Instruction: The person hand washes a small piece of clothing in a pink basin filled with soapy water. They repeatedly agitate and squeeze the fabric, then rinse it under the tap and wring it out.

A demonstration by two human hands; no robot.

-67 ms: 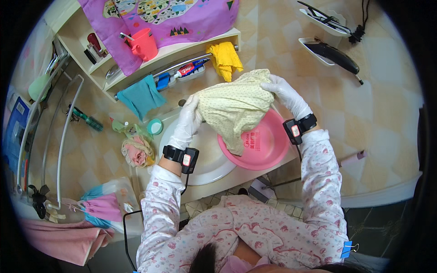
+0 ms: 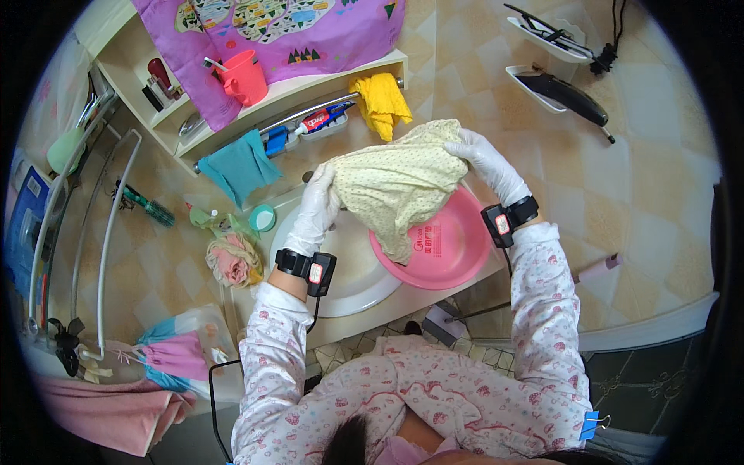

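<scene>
A pale yellow cloth with small dots (image 2: 399, 174) is stretched between my two white-gloved hands. My left hand (image 2: 315, 205) is closed on its left edge, over the white washbasin (image 2: 341, 298). At the upper right corner, my right hand (image 2: 488, 161) pinches the fabric between thumb and fingers. The cloth's lower end hangs into a pink plastic basin (image 2: 465, 248) and covers part of its left side. Most of the faucet is hidden behind my left hand and the cloth.
Left of the washbasin stand a teal-lidded jar (image 2: 263, 218) and a bundled pink and cream cloth (image 2: 232, 262). Above, a rail carries a teal cloth (image 2: 239, 167) and a yellow cloth (image 2: 380, 107). A red cup (image 2: 245, 80) sits on the shelf. Hair clippers (image 2: 564, 95) hang at right.
</scene>
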